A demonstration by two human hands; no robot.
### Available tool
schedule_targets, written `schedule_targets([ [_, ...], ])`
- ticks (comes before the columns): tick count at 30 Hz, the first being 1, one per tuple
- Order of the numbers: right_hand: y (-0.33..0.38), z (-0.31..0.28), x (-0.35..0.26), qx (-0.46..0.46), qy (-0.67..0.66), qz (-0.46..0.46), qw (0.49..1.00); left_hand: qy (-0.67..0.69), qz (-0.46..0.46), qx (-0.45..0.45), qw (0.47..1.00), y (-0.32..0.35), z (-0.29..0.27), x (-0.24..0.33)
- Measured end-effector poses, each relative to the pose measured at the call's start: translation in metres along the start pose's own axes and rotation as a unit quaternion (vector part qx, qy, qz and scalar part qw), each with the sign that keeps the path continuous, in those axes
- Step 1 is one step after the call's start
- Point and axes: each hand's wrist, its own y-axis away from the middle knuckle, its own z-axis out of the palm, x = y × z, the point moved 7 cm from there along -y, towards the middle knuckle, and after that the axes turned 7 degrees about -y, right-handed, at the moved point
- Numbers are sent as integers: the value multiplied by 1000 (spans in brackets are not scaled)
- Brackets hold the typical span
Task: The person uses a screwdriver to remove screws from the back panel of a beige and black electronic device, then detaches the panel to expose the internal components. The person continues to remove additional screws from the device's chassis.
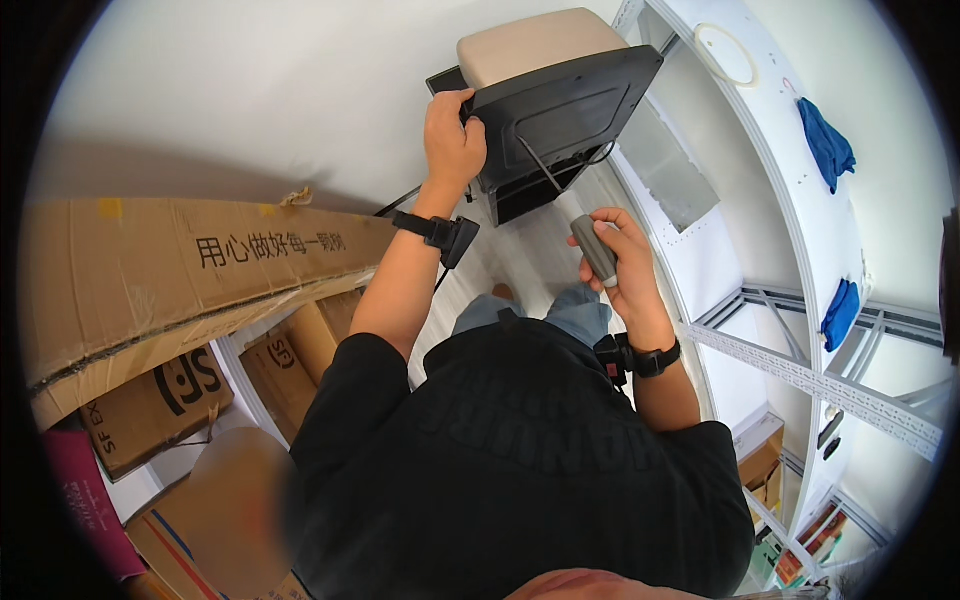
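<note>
Screwdriver [594,250] | R fingers [613,216] clasping it | L fingers [454,97] pinching blk panel [575,100] | pale flr [520,248] below, wht wall [270,90]

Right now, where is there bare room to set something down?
A small patch of pale floor shows bare between your jeans, right hand and the black-and-beige unit your left hand grips. It's crowded at lower left, where cardboard boxes sit close together.

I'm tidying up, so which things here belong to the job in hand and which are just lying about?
Apparently in use:
Black panel, held by left hand
Beige cushion
Grey tool, in right hand

Apparently lying about:
Long cardboard box
Blue cloths
</note>
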Motion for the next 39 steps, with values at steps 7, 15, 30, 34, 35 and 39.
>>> schedule_targets([
  [7, 2, -33, -13, 13, -38, -30, 999, -55, -36, -27, 997, 6, -6, 11],
  [15, 3, -129, -36, 42, -112, -91, 989, -105, 74, 7, 992, -6, 39, 108],
  [30, 103, -399, -137, 259, -193, -269, 908, 225, 59, -385, 893, 41, 428, 332],
  [34, 114, -434, -152, 305, -194, -279, 890, 204, 48, -439, 874, 37, 500, 372],
  [35, 115, -440, -155, 317, -194, -278, 886, 210, 37, -450, 868, 35, 517, 377],
  [39, 107, -458, -163, 347, -200, -285, 871, 204, 54, -471, 857, 28, 578, 391],
])
